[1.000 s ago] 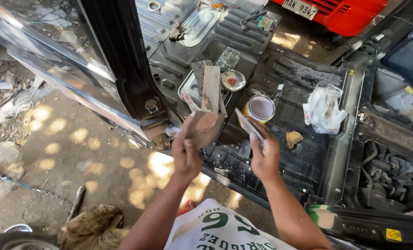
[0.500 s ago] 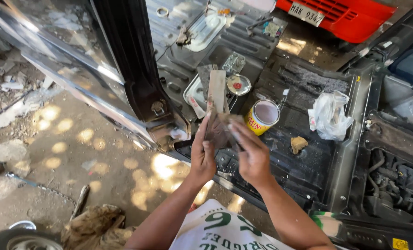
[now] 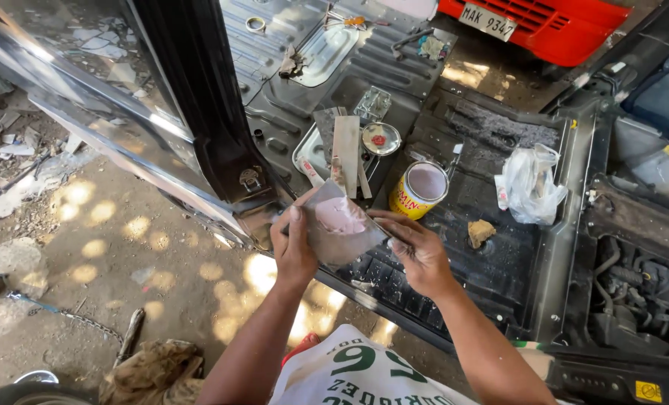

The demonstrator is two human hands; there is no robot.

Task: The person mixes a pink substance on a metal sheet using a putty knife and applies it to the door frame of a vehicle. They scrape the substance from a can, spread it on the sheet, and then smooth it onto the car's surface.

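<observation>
Fingers (image 3: 295,225) of the left hand (image 3: 295,251) pinch a flat board (image 3: 342,232) bearing pink putty (image 3: 338,215); the right hand (image 3: 418,255) closes on its lower right edge. Best held level, over the car floor (image 3: 499,262). Its long axis runs upper left to lower right, toward the can (image 3: 420,190).

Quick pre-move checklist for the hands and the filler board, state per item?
1. Left hand grips the flat grey mixing board: ok.
2. Pink filler blob sits on the board, not dripping: ok.
3. Right hand at the board's right edge; tool in it: cannot tell.
4. Open yellow tin can upright on the stripped black vehicle floor: ok.
5. Round metal lid off the can: ok.
</observation>
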